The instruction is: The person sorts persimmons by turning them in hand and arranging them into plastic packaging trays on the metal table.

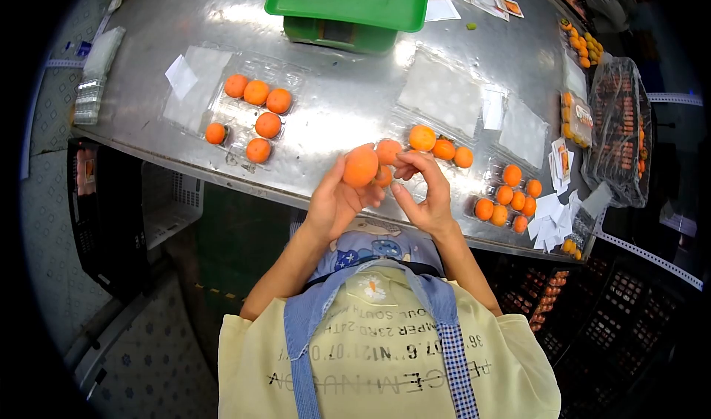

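My left hand (333, 206) is closed round a smooth, round orange fruit (361, 167), held up over the table's near edge. Two more orange fruits, an upper one (389, 151) and a smaller lower one (383, 176), show between my hands; whether they are held or rest on something is unclear. My right hand (428, 197) has its thumb and fingers apart, the fingertips at the upper fruit, perhaps touching it. Just beyond, a clear plastic tray (437, 101) has a few orange fruits (422, 138) along its near side.
A green-topped scale (344, 4) stands at the back. On the metal table (333, 101), fruit sits in clear trays left and right. White paper slips (549, 219), a stack of clear packs (100, 75) and a plastic-wrapped crate (616, 130) line the sides.
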### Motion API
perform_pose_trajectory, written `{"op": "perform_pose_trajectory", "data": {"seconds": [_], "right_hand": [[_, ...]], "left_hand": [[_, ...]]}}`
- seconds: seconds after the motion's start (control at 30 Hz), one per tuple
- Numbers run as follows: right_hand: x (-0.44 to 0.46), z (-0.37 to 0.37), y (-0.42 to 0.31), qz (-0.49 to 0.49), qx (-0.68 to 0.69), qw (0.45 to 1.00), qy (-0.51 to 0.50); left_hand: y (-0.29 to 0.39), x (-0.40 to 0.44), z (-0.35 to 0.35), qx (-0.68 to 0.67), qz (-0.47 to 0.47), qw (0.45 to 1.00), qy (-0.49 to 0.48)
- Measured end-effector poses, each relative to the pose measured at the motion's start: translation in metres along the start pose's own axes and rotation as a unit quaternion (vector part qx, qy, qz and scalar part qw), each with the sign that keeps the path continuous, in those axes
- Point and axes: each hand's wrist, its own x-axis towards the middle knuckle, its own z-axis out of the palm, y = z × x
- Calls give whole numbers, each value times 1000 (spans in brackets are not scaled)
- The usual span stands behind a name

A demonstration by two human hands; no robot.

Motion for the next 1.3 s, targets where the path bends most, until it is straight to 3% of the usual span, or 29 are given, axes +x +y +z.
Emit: {"op": "perform_pose_trajectory", "data": {"seconds": [0.17,0.37,0.57,0.67,0.87,1.3], "right_hand": [[-1,4,-1,18,-13,1000,-7],[6,15,-10,32,-42,999,-14],[21,30,-23,25,-54,997,-50],[21,38,-24,59,-40,996,-56],[20,50,-20,150,90,982,-72],[57,117,-31,74,-82,989,-97]], "left_hand": [[0,0,-8,-87,-37,994,-45],[4,-5,6,-22,18,998,56],[10,-12,-3,31,34,997,63],[13,-15,-5,77,42,992,87],[29,-23,-22,92,36,994,47],[79,-43,-56,116,102,986,65]]}}
